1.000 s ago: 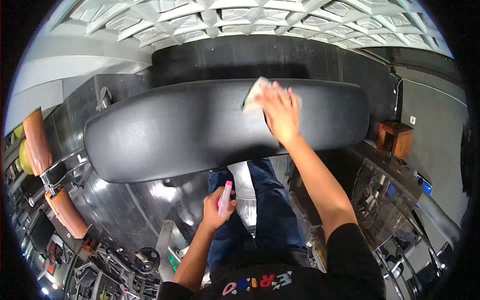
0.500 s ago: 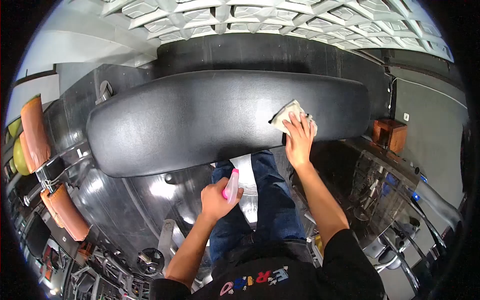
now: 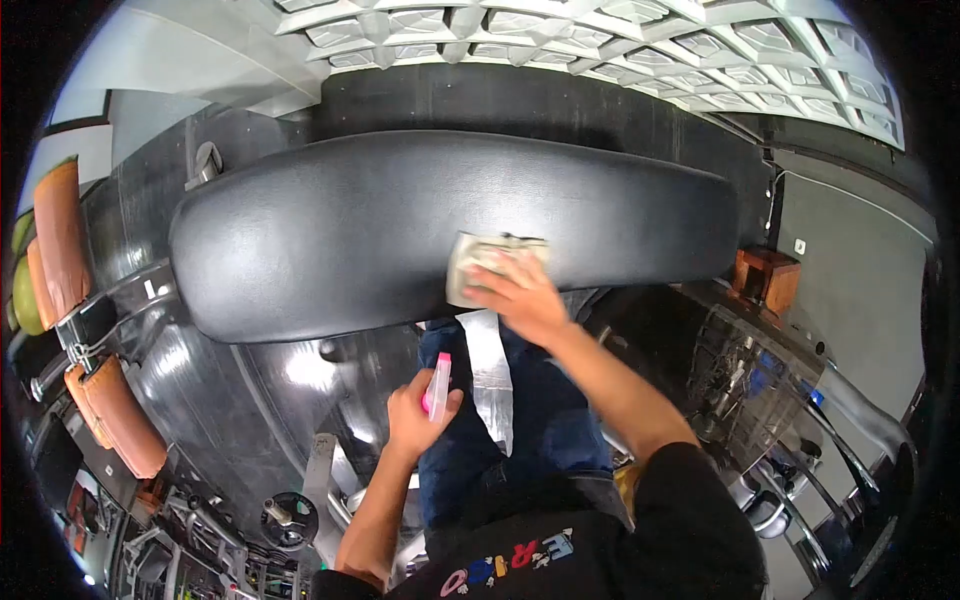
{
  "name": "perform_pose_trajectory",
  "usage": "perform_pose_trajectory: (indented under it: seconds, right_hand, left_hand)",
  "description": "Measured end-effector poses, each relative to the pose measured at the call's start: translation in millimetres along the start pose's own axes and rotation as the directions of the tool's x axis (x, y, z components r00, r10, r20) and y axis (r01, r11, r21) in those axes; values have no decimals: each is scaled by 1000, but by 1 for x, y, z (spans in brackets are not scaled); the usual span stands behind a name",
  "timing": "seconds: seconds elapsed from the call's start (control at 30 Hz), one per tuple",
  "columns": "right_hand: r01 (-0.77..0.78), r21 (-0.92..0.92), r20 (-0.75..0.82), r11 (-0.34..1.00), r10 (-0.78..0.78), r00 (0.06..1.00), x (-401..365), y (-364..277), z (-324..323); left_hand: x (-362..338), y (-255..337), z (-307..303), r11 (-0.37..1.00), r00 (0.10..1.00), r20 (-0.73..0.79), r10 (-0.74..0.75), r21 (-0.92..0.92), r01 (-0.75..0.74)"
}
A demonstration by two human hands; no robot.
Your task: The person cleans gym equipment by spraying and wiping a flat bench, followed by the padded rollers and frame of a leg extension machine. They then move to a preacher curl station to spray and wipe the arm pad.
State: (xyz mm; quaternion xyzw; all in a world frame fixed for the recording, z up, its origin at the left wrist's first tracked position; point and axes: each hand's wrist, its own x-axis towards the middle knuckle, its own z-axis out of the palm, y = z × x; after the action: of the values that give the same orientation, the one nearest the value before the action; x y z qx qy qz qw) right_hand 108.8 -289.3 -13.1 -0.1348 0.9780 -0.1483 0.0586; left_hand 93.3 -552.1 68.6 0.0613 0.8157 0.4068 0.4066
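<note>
A long black padded bench (image 3: 330,220) lies crosswise in front of me. My right hand (image 3: 522,300) presses a cream cloth (image 3: 466,268) onto the near edge of the pad, around its middle; the fingers are bent over the cloth and slightly blurred. Below the pad, my left hand (image 3: 418,412) is wrapped round a small spray bottle (image 3: 439,386) with a pink top and a clear body, held over my left thigh and away from the bench.
Brown foam rollers (image 3: 122,420) on a metal frame stand at the left. A wooden box (image 3: 767,280) sits by the right wall. Gym equipment with a black round plate (image 3: 289,521) fills the lower left. A white lattice wall (image 3: 600,40) rises behind the bench.
My right hand has moved left and nearer to me across the pad with the cloth. My left hand with the spray bottle has shifted slightly left and down. The view has tilted a little.
</note>
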Motion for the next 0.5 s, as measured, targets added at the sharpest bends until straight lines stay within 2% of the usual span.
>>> perform_pose_trajectory:
  seconds: [0.07,0.13,0.17,0.2,0.3,0.33,0.37,0.4,0.43,0.47,0.5]
  right_hand:
    - [-66,-56,176,996,74,982,-30,36,-20]
    - [-261,-161,40,952,271,962,-49,78,-40]
    - [-367,-162,-89,916,357,930,-46,95,-41]
    - [-469,-148,-217,870,435,874,-40,110,-41]
    - [-653,41,-426,756,605,673,23,105,-32]
    - [-643,23,-462,765,579,672,45,90,-27]
    - [-528,103,-524,843,497,691,62,76,-10]
    - [-479,82,-439,874,464,770,78,44,-8]
    - [-500,127,-230,857,515,826,84,12,6]
    - [-396,46,-180,917,398,900,76,-22,23]
    - [-202,6,-165,979,200,966,61,-47,41]
  left_hand:
    - [-13,-11,-7,1000,1000,-19,11,8,-11]
    - [-19,-23,-10,1000,1000,-20,-10,-21,10]
    - [-19,-27,-10,1000,1000,-21,-11,-28,10]
    - [-19,-31,-9,999,999,-23,-28,-37,27]
    - [-15,-37,1,999,999,-22,-32,-42,31]
    - [-15,-37,4,999,1000,-14,-18,-27,17]
    - [-15,-34,6,1000,1000,-9,-21,-22,20]
    - [-14,-29,7,998,1000,-1,-17,-56,17]
    - [-15,-24,8,996,1000,7,-12,-90,12]
    - [-17,-20,8,996,1000,10,-7,-85,8]
    - [-17,-17,9,996,999,-11,30,-82,-31]
